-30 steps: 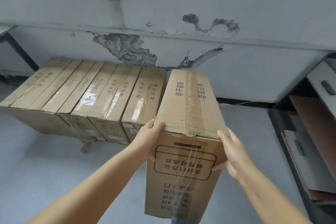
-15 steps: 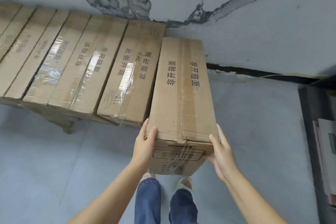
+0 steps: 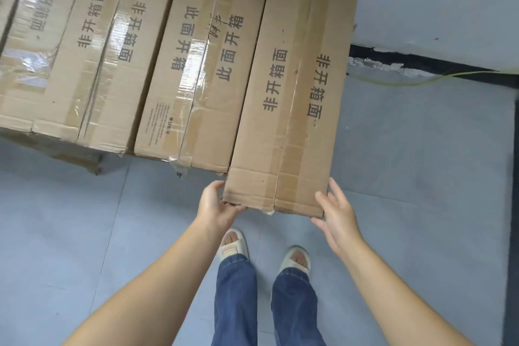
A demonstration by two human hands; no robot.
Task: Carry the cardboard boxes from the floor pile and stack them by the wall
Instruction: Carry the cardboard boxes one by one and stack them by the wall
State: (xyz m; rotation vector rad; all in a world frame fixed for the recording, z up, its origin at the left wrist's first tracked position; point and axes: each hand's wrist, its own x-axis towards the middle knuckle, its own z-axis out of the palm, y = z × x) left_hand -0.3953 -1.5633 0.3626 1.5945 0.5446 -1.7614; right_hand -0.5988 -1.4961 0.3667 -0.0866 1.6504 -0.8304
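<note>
A long cardboard box with black printed characters lies flat at the right end of the row of boxes by the wall, its left side against the neighbouring box. My left hand grips its near left corner, fingers curled under the edge. My right hand is beside the near right corner with fingers spread and straight, just touching or barely off the cardboard.
The pale wall with a dark skirting strip runs behind the boxes. Blue-grey floor lies to the right of the row. My feet in light sandals stand just before the box. A dark edge is at far right.
The box went down from being carried in the air to lying in line with the row by the wall. My right hand has loosened from its corner; the view tilted downward.
</note>
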